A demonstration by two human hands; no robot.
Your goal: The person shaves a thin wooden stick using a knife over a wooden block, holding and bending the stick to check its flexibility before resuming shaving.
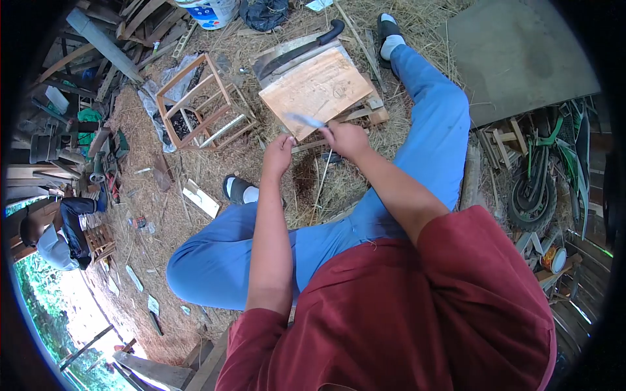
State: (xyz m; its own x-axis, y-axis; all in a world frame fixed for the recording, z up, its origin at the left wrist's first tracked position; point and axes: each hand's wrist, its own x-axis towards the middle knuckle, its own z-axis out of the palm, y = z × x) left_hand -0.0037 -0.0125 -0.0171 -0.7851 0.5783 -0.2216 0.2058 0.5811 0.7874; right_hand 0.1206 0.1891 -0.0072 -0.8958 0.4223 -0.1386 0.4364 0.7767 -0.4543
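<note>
My right hand [347, 139] is closed around a knife [305, 120], its blade blurred and pointing left over the near edge of a wooden board [316, 91]. My left hand [278, 155] is closed near the board's lower left corner, fingers pinched; what they hold, if anything, is too small to make out. The board rests at a slant on a low wooden support. A machete with a black handle [330, 32] lies along its far side. Below my right hand a thin stick [323, 177] slants down over the straw.
A small wooden frame [202, 104] stands left of the board. Scrap wood [104, 45] piles up at far left, where another person [62, 238] sits. A white bucket [208, 13] stands at the back. A motorcycle wheel [531, 195] and a flat sheet [521, 58] are at right.
</note>
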